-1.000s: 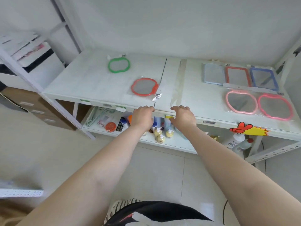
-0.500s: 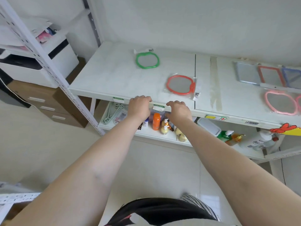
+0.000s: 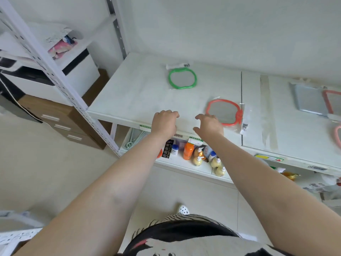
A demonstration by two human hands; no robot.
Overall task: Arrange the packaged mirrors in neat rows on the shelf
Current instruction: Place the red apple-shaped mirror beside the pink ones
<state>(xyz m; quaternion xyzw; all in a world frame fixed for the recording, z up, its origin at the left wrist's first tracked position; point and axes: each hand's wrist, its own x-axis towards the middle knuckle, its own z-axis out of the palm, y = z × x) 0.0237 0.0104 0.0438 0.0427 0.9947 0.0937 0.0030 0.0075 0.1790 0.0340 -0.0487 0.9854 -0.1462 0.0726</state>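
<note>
The empty right hand (image 3: 209, 124) is half open beside the red mirror (image 3: 225, 111). The empty left hand (image 3: 164, 122) is curled.

The white shelf (image 3: 129, 93) is two boards meeting at a dark seam (image 3: 241, 93). Left of the seam, a green-framed mirror (image 3: 182, 78) lies toward the back. An orange-framed mirror (image 3: 224, 112) lies nearer the front, its clear wrapper crossing the seam. Right of the seam run a tape strip (image 3: 267, 111) and, farther off, a grey rectangular mirror (image 3: 308, 100).

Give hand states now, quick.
Left hand: closed, fingers curled, holding nothing, at the shelf edge.
Right hand: open, empty, beside the red mirror.
</note>
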